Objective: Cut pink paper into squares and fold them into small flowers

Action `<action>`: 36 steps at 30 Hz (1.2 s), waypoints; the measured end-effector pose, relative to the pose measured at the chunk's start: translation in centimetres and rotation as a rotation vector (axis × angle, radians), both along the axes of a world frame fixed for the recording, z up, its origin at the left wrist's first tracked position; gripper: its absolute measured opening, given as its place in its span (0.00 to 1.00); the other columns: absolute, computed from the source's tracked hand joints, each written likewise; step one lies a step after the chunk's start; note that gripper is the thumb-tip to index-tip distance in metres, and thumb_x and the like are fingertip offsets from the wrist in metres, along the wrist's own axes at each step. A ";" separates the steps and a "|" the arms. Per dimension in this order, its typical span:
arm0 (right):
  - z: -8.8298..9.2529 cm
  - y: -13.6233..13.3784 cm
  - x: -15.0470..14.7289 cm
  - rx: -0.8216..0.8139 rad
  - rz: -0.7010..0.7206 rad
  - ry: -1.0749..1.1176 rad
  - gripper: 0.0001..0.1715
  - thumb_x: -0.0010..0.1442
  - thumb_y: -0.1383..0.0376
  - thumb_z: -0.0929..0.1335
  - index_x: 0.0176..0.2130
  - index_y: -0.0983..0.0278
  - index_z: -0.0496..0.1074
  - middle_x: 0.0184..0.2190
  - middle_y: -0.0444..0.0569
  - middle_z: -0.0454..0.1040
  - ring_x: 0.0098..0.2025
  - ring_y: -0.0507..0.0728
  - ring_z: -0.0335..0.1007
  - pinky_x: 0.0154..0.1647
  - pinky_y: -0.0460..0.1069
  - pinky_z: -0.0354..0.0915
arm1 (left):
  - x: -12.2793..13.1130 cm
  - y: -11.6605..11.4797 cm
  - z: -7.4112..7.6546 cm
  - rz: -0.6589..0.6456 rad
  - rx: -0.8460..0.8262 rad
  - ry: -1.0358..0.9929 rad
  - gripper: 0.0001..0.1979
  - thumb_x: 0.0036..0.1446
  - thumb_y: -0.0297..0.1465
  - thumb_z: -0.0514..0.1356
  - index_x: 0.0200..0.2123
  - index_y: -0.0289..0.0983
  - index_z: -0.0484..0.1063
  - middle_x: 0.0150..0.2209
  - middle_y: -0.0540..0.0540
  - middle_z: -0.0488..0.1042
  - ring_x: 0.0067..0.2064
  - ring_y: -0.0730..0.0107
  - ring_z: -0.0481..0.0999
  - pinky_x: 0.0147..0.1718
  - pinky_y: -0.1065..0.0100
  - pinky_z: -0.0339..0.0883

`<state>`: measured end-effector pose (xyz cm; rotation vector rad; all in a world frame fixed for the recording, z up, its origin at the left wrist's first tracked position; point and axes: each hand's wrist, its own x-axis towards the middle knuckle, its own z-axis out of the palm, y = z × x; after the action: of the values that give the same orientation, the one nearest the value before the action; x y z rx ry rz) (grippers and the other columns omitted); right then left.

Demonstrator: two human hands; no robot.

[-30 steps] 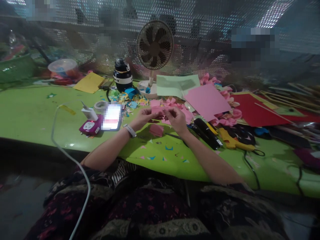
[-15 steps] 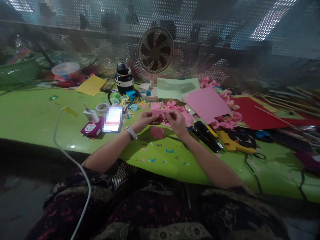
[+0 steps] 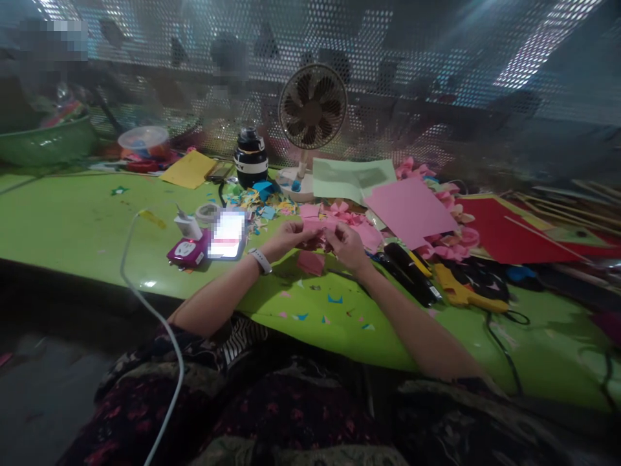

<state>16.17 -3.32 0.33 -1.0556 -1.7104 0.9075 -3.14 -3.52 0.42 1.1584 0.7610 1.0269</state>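
Note:
Between my two hands is a small piece of pink paper [image 3: 314, 224], held above the table's near middle. My left hand [image 3: 290, 235], with a pale watch on its wrist, pinches the paper's left side. The fingers of my right hand [image 3: 347, 246] are closed on its right side, close to the left fingertips. Below them a folded pink paper piece [image 3: 311, 263] lies on the green tabletop. Just beyond my hands are pink paper flowers [image 3: 342, 211] and loose pink pieces. The exact fold of the held paper is too small to make out.
A lit phone [image 3: 227, 234] and a purple socket block [image 3: 188, 251] with a charger lie left. Behind stand a black bottle [image 3: 251, 162] and a fan [image 3: 313, 110]. Rightward are a pink sheet [image 3: 411, 212], a black cutter [image 3: 403, 275], a yellow glue gun [image 3: 468, 294] and red paper [image 3: 514, 230].
The whole view has shifted slightly, so everything sits a little further right and lower. Both hands stay on the pink paper, fingers slightly closer together.

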 end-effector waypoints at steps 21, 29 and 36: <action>1.0 -0.3 0.2 -0.161 0.117 0.067 0.33 0.49 0.37 0.76 0.29 0.60 0.69 0.23 0.44 0.74 0.23 0.53 0.69 0.24 0.51 0.69 | -0.6 0.8 -0.6 -0.082 -0.061 0.029 0.20 0.45 0.39 0.79 0.35 0.31 0.82 0.30 0.43 0.84 0.30 0.72 0.83 0.41 0.66 0.80; 0.5 0.7 1.0 -0.270 0.213 0.002 0.33 0.48 0.39 0.78 0.32 0.62 0.70 0.28 0.46 0.78 0.24 0.52 0.73 0.26 0.49 0.72 | -1.0 1.3 -1.1 -0.088 -0.049 0.068 0.26 0.42 0.42 0.80 0.38 0.29 0.82 0.33 0.41 0.84 0.32 0.70 0.84 0.41 0.66 0.80; -0.3 1.1 1.2 -0.247 0.224 -0.058 0.32 0.53 0.37 0.74 0.35 0.62 0.71 0.28 0.47 0.79 0.25 0.54 0.76 0.28 0.49 0.72 | -1.0 1.3 -1.1 -0.101 -0.062 0.074 0.22 0.44 0.42 0.79 0.35 0.31 0.82 0.31 0.44 0.84 0.32 0.71 0.83 0.41 0.67 0.79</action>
<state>17.42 -2.21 0.00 -1.0718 -1.8239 1.2678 -4.13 -2.21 -0.66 1.1748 0.7791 0.8752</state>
